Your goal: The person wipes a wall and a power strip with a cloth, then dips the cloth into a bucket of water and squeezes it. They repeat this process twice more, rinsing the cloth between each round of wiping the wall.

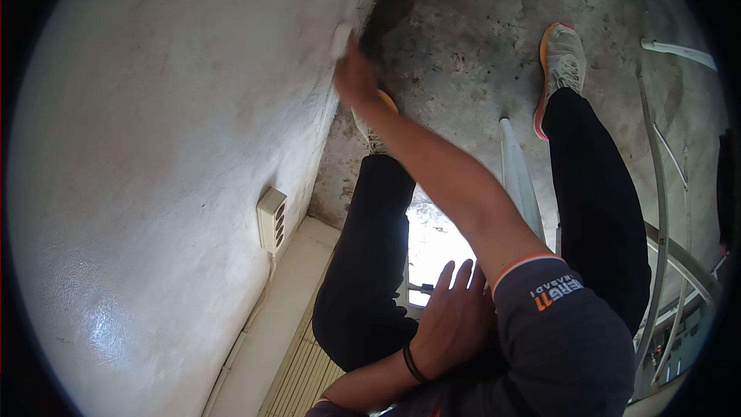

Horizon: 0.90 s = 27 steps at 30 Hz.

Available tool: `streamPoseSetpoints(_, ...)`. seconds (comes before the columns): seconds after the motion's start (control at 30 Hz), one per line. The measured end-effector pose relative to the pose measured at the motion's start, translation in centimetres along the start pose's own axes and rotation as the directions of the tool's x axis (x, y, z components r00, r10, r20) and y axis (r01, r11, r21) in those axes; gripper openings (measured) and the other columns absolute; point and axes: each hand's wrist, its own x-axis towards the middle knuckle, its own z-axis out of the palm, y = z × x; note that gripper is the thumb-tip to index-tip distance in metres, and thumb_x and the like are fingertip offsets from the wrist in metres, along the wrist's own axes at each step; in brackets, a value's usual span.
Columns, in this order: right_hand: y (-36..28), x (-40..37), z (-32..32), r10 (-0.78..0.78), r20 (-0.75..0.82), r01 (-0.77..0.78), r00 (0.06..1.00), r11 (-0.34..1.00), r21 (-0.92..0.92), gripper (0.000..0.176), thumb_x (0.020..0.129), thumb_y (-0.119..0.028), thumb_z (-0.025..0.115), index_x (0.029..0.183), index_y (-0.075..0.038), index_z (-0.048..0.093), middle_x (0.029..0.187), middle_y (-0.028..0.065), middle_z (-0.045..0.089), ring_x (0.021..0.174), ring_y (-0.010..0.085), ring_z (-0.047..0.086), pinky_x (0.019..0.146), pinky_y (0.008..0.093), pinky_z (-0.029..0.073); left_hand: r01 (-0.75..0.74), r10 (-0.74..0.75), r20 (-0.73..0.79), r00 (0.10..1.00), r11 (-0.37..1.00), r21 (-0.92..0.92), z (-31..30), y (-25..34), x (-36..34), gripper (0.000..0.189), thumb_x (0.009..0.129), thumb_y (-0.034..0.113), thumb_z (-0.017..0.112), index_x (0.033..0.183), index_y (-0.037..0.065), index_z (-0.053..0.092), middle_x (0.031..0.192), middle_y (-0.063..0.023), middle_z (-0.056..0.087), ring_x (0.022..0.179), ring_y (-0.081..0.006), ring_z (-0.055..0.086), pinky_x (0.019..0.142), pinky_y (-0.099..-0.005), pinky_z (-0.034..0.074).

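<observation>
My right hand [356,81] reaches far out to the low edge of the pale wall [177,108], near where it meets the floor. Its fingers are closed around a small white block [342,40], which appears to be against the wall. Motion blurs the hand, and the kind of block cannot be made out. My left hand [455,313], with a dark band at the wrist, is held over my lap beside my right upper arm. Its fingers are stretched out and slightly apart, holding nothing visible.
A socket strip [272,220] with a cable is fixed to the wall. White tapered legs [519,170] stand on the stained concrete floor [463,54]. Curved metal bars [656,177] rise at the right. My shoes [563,58] rest on the floor; one is partly behind my right arm.
</observation>
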Motion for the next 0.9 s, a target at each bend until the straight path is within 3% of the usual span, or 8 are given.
streamPoseSetpoints(0.03,0.4,-3.6,2.6,-0.016,-0.019,0.017,1.000,1.000,0.022,0.063,0.091,-0.009,0.048,0.148,0.007,0.027,0.105,0.0345,0.062,0.098,0.0490,0.061,0.088,0.0516,0.049,-0.013,0.013,0.006,1.000,1.000,-0.018,0.5,0.0,-0.2,0.038,0.083,0.022,0.060,0.111,-0.004,0.065,0.123,-0.0200,0.060,0.121,-0.0355,0.052,0.107,-0.0476,0.035)
streamPoseSetpoints(0.1,-1.1,-7.8,1.2,0.225,0.518,-0.211,0.825,0.974,-0.088,0.053,0.091,-0.013,0.045,0.138,0.010,0.038,0.106,0.0383,0.059,0.102,0.0476,0.060,0.087,0.0513,0.048,-0.021,0.021,0.063,0.998,1.000,-0.012,1.4,-0.1,-0.7,0.038,0.084,0.024,0.059,0.111,-0.001,0.066,0.119,-0.0173,0.063,0.120,-0.0332,0.053,0.105,-0.0452,0.036)
streamPoseSetpoints(0.17,2.0,-10.8,2.3,0.030,0.710,-0.025,0.703,1.000,-0.018,0.049,0.090,-0.014,0.043,0.133,0.009,0.047,0.109,0.0348,0.061,0.104,0.0433,0.062,0.088,0.0498,0.050,-0.051,0.047,0.094,0.994,0.998,0.044,2.0,-0.1,-1.2,0.038,0.085,0.026,0.058,0.111,0.001,0.067,0.116,-0.0153,0.065,0.119,-0.0310,0.054,0.104,-0.0432,0.036)
streamPoseSetpoints(0.27,-3.1,-10.0,-3.2,0.410,0.743,-0.696,0.529,0.711,0.103,0.048,0.086,-0.014,0.043,0.129,0.004,0.053,0.115,0.0253,0.063,0.111,0.0410,0.062,0.093,0.0513,0.050,-0.114,0.089,0.153,0.984,0.979,0.167,3.5,-0.3,-1.2,0.040,0.085,0.032,0.056,0.111,0.004,0.068,0.115,-0.0148,0.066,0.118,-0.0291,0.056,0.101,-0.0425,0.037)
streamPoseSetpoints(0.37,-10.5,-7.3,-12.7,0.200,0.763,-0.757,0.615,0.423,0.499,0.056,0.082,-0.021,0.044,0.133,0.001,0.051,0.119,0.0184,0.062,0.115,0.0367,0.062,0.092,0.0513,0.052,-0.042,0.005,0.255,0.967,0.989,0.139,2.8,-0.6,0.5,0.051,0.088,0.040,0.056,0.129,0.008,0.059,0.129,-0.0189,0.061,0.117,-0.0376,0.059,0.100,-0.0509,0.043)
streamPoseSetpoints(0.57,-27.0,-12.6,-28.8,-0.235,0.681,-0.579,0.694,0.379,0.722,0.066,0.084,-0.036,0.045,0.142,-0.005,0.045,0.135,0.0246,0.054,0.119,0.0428,0.058,0.096,0.0615,0.047,-0.057,0.067,0.160,0.985,0.996,-0.066,4.9,-3.0,1.4,0.062,0.089,0.035,0.047,0.144,0.006,0.045,0.140,-0.0236,0.052,0.130,-0.0373,0.050,0.108,-0.0463,0.039)
streamPoseSetpoints(0.8,-41.0,-29.1,-40.9,-0.376,0.339,-0.037,0.862,0.622,0.782,0.059,0.090,-0.032,0.046,0.139,0.000,0.044,0.124,0.0218,0.061,0.113,0.0354,0.062,0.093,0.0455,0.052,-0.124,0.132,0.030,0.991,0.972,-0.198,6.9,-5.7,1.7,0.065,0.090,0.040,0.046,0.141,0.002,0.045,0.141,-0.0261,0.051,0.130,-0.0393,0.049,0.108,-0.0432,0.038)
streamPoseSetpoints(0.9,-46.3,-36.9,-44.1,-0.397,-0.067,0.368,0.915,0.760,0.535,0.047,0.094,-0.026,0.052,0.133,-0.001,0.046,0.113,0.0154,0.064,0.104,0.0249,0.065,0.088,0.0365,0.052,-0.204,0.200,-0.054,0.978,0.976,-0.073,8.7,-9.1,3.7,0.063,0.091,0.044,0.049,0.137,0.001,0.049,0.136,-0.0273,0.054,0.128,-0.0408,0.051,0.107,-0.0435,0.039)
